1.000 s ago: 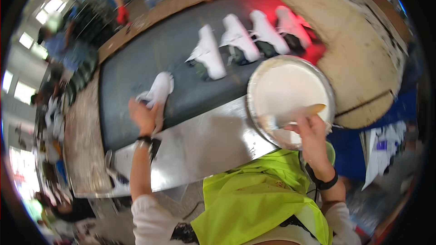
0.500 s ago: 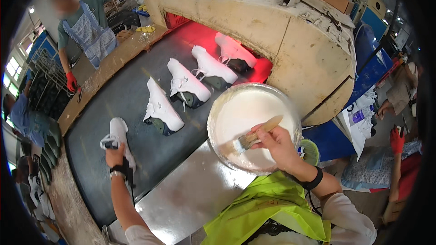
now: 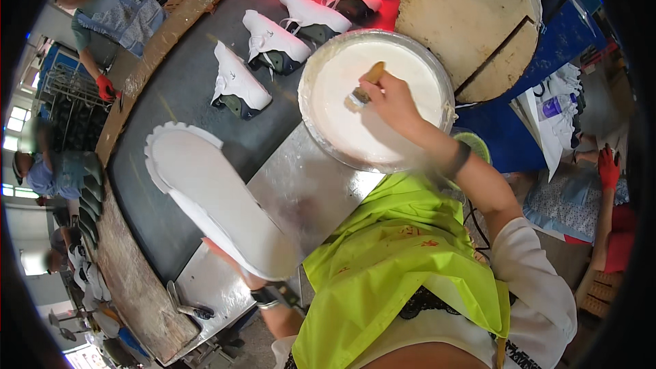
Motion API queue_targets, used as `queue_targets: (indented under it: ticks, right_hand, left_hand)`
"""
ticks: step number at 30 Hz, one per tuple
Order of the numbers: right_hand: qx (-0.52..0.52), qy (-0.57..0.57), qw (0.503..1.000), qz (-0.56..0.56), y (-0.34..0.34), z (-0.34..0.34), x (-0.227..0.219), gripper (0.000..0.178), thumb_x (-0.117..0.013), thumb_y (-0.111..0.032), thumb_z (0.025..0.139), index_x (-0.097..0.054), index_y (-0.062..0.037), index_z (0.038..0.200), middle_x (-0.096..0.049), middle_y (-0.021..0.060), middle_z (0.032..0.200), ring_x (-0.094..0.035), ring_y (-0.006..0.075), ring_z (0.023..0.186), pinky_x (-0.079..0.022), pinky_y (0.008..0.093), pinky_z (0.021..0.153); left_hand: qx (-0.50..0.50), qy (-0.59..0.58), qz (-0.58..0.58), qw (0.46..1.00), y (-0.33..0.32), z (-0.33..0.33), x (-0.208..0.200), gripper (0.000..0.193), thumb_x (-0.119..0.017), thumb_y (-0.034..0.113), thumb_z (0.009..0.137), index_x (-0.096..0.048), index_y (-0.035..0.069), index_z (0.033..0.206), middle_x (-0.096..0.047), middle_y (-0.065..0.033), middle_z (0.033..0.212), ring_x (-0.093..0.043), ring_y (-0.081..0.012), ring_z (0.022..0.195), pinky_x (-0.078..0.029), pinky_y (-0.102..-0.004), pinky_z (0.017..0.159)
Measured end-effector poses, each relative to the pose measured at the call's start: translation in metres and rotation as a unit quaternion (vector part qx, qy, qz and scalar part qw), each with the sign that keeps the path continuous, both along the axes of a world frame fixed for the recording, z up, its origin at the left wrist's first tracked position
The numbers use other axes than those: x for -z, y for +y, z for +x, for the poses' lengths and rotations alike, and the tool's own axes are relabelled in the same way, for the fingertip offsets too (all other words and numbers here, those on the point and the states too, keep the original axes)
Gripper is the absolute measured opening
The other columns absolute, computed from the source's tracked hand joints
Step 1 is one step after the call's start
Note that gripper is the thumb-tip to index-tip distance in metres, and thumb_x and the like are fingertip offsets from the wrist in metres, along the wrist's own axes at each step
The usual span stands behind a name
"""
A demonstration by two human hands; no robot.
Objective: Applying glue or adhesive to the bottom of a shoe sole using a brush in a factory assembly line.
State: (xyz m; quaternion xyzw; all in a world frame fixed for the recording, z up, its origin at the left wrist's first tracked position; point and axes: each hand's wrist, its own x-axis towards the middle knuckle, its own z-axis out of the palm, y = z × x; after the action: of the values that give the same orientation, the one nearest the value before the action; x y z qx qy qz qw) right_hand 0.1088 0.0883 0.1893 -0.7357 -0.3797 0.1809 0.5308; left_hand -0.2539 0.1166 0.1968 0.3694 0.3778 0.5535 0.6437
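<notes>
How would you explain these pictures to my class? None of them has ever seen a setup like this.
There is no robot: these are a person's two bare hands, filmed by a wide fisheye camera on that person's head, looking down. That is why straight edges bend.

The left hand, partly hidden, holds up a white shoe, its pale underside toward the camera. The right hand grips a short brush over a round basin of white liquid; whether the bristles touch the liquid is hard to tell.

On the dark surface lie four more white shoes in a slanting row. The farthest lies in red light beside a pale housing. A co-worker stands across the surface.
</notes>
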Motion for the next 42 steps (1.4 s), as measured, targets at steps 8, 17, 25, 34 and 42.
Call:
queue_targets:
  ticks: [8,17,25,34,42]
  right_hand:
    - [-0.05,-0.134,0.988,-0.061,0.009,0.005,0.001,0.02,-0.059,-0.018,0.086,-0.06,0.0026,0.086,-0.064,0.0204,0.08,-0.063,0.036,0.075,-0.048,0.0429,0.067]
    - [-0.092,0.116,0.977,0.154,0.023,-0.038,-0.034,0.022,-0.055,-0.016,0.093,-0.059,0.0042,0.102,-0.067,0.0093,0.085,-0.062,0.0119,0.071,-0.052,0.0266,0.067]
    - [-0.184,0.279,0.935,0.119,0.018,-0.096,-0.073,0.022,-0.054,-0.016,0.093,-0.059,0.0054,0.096,-0.063,0.0087,0.083,-0.061,0.0126,0.071,-0.051,0.0264,0.067]
    - [-0.045,0.117,0.99,0.059,0.031,-0.063,-0.045,0.027,-0.054,-0.019,0.091,-0.057,0.0082,0.089,-0.064,0.016,0.077,-0.065,0.0214,0.064,-0.05,0.0326,0.056]
    - [-0.078,0.085,0.993,-0.015,0.0,-0.066,-0.043,0.031,-0.055,-0.02,0.089,-0.058,0.0104,0.084,-0.063,0.0208,0.073,-0.064,0.0266,0.064,-0.048,0.0359,0.059]
  left_hand:
    - [0.137,0.008,-0.118,0.983,-0.033,0.028,0.023,0.072,-0.031,0.059,0.094,-0.028,0.006,0.143,-0.044,-0.0133,0.138,-0.049,-0.0268,0.12,-0.044,-0.0407,0.097]
    - [0.256,-0.073,-0.215,0.94,-0.035,0.037,0.043,0.077,-0.029,0.064,0.092,-0.029,0.006,0.142,-0.048,-0.0153,0.133,-0.053,-0.028,0.115,-0.048,-0.0404,0.092]
    - [0.264,-0.078,-0.233,0.933,-0.04,0.033,0.043,0.078,-0.031,0.064,0.091,-0.034,0.002,0.139,-0.052,-0.0167,0.127,-0.056,-0.0279,0.111,-0.05,-0.0402,0.09]
    - [0.265,0.061,-0.148,0.951,-0.04,0.031,0.025,0.075,-0.029,0.062,0.093,-0.035,0.002,0.138,-0.052,-0.0161,0.128,-0.056,-0.0276,0.111,-0.049,-0.0389,0.091]
    - [0.253,0.094,-0.114,0.956,-0.033,0.019,0.029,0.07,-0.026,0.056,0.096,-0.033,0.002,0.139,-0.051,-0.0162,0.129,-0.057,-0.0284,0.111,-0.05,-0.0409,0.09]
